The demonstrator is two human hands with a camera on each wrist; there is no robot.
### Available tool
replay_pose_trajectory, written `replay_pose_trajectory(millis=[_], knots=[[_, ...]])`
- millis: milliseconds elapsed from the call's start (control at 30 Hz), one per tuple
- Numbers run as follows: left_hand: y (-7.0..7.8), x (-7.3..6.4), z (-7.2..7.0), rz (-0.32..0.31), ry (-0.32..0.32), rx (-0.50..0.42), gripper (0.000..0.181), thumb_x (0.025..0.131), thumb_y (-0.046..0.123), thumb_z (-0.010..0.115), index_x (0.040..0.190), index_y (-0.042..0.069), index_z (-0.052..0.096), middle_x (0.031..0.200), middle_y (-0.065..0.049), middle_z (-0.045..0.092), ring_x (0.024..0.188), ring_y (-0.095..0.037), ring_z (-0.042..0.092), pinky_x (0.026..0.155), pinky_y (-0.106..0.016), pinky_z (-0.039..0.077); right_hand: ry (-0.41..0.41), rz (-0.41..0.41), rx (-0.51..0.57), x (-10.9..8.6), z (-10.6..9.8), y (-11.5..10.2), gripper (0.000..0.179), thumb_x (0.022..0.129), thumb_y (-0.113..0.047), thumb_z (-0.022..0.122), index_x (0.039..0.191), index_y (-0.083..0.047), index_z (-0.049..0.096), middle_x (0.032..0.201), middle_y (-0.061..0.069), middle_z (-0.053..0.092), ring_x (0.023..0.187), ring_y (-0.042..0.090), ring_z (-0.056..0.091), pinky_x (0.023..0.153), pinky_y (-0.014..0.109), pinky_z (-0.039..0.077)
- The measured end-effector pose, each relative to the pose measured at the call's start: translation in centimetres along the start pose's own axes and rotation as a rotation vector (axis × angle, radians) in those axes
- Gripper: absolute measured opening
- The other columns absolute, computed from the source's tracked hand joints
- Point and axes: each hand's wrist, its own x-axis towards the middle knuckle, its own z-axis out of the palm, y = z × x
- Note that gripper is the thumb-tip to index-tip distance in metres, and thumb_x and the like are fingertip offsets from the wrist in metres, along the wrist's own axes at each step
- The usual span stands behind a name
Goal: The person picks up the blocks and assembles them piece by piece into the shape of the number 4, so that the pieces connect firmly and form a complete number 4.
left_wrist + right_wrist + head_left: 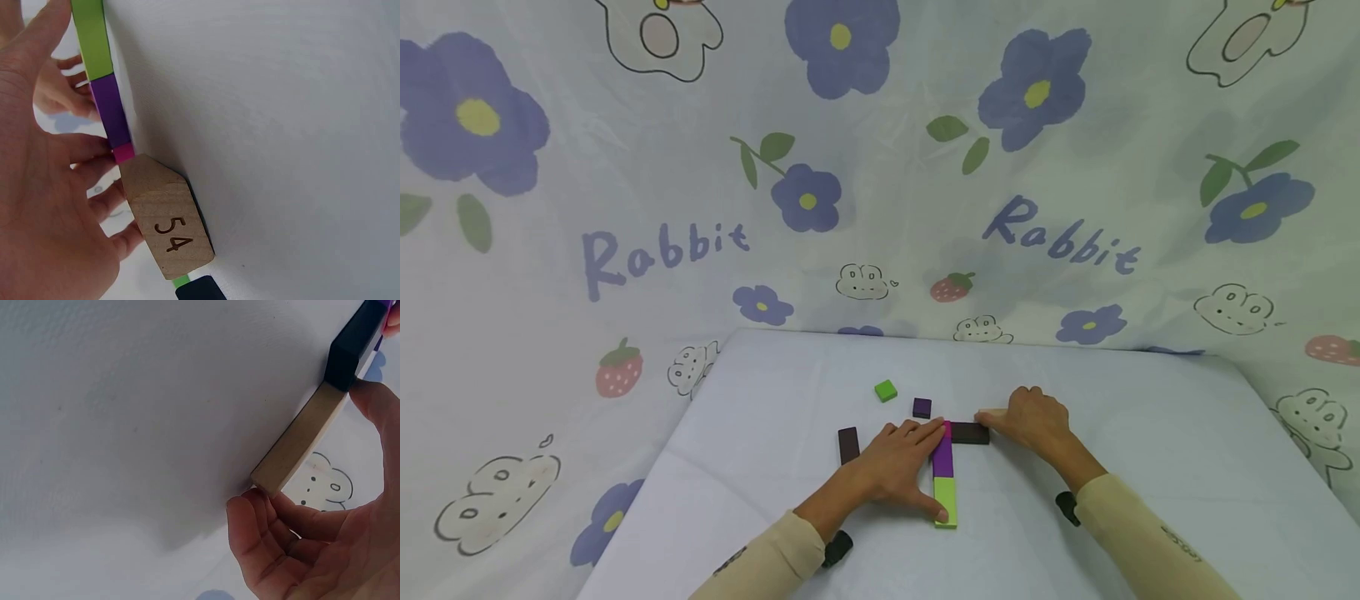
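Presently fingers [247, 528] of right hand [1037, 419] curled, gripping pale wooden block [300, 437] endwise: fingertips at outer end, thumb near end meeting dark block [970, 433]. Left hand [895, 464] spread wide, grasping nothing: thumb on lime block [947, 500], fingertips beside pink block [947, 430] and numbered block [169, 219]; purple block [943, 458] between lime and pink. Pale block's long axis roughly continues dark block's line rightward; right hand nearer. Green tile [886, 390], small purple cube [922, 407] beyond, on surface [1150, 400].
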Motion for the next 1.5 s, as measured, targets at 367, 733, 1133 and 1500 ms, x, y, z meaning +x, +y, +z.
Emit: replay_pose_trajectory(millis=[367,733,1133,1500], knots=[[0.03,0.16,0.02,-0.007,-0.001,0.013,0.123,0.069,0.085,0.066,0.163,0.019,0.022,0.168,0.006,0.018,0.147,-0.020,0.029,0.115,-0.048,0.032,-0.011,0.012,0.025,0.04,-0.18,0.00,0.084,0.079,-0.070,0.068,0.101,0.011,0.064,0.088,0.018,0.061,0.072,0.028,0.058,0.058,0.042,0.053],[0.00,0.22,0.05,-0.013,-0.004,0.027,0.123,0.069,0.086,0.065,0.163,0.020,0.023,0.168,0.007,0.019,0.146,-0.019,0.030,0.114,-0.046,0.033,-0.042,0.025,0.054,0.15,-0.29,-0.10,0.078,0.079,-0.066,0.071,0.100,0.009,0.065,0.084,0.014,0.059,0.070,0.025,0.054,0.055,0.036,0.047],[0.10,0.10,-0.02,-0.010,-0.006,0.009,0.122,0.069,0.086,0.065,0.163,0.019,0.023,0.168,0.006,0.019,0.146,-0.019,0.030,0.115,-0.048,0.032,0.008,-0.013,0.107,0.43,-0.71,0.15,0.082,0.079,-0.059,0.076,0.117,0.012,0.060,0.102,0.022,0.062,0.081,0.029,0.058,0.073,0.048,0.055],[0.12,0.05,0.00,-0.010,-0.002,0.019,0.122,0.069,0.086,0.065,0.163,0.020,0.023,0.168,0.006,0.019,0.146,-0.020,0.031,0.115,-0.048,0.033,0.071,-0.077,0.193,0.74,-0.98,0.13,0.086,0.079,-0.050,0.081,0.136,0.008,0.052,0.112,0.025,0.063,0.092,0.032,0.058,0.082,0.048,0.055]])
